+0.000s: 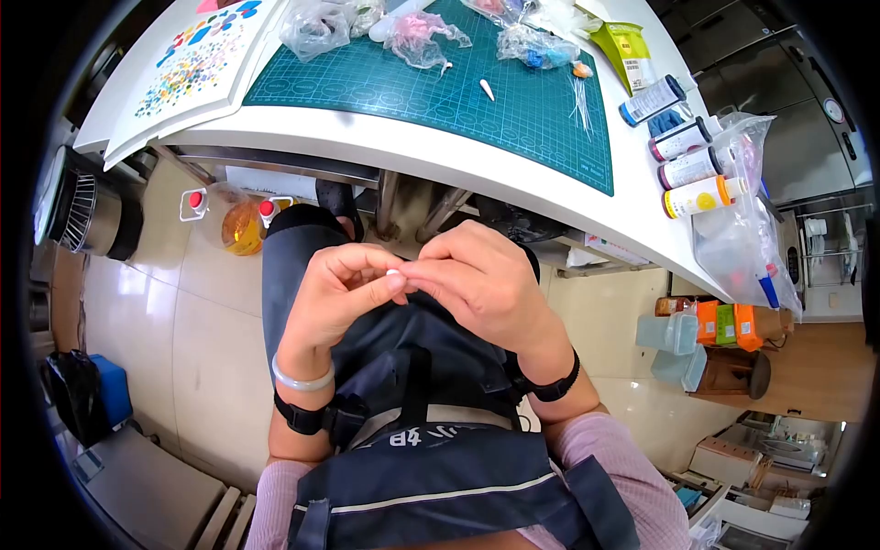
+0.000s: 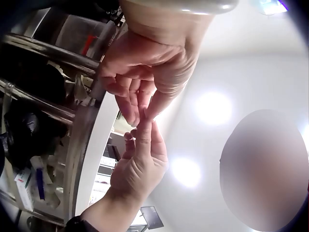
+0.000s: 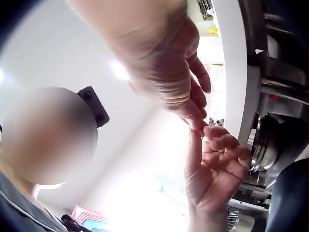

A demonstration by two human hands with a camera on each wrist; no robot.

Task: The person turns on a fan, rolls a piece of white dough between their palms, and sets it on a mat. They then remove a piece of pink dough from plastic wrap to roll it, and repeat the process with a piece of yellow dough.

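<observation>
Over the lap, in front of the table edge, both hands meet at the fingertips. My left hand (image 1: 335,289), with a pale bangle at its wrist, pinches a small white piece (image 1: 393,272) between thumb and index finger. The thumb and fingers of my right hand (image 1: 486,284) close on the same spot from the other side. Most of the piece is hidden by the fingertips; its exact shape I cannot tell. In both wrist views the fingertips touch. A small white cone (image 1: 487,89) lies on the green cutting mat (image 1: 394,96).
Crumpled plastic bags (image 1: 316,27) with coloured lumps lie along the mat's far side. Several bottles (image 1: 692,196) line the table's right edge, beside a clear bag (image 1: 733,234). A sheet with coloured dots (image 1: 188,69) lies at left. Oil jugs (image 1: 240,227) stand on the floor.
</observation>
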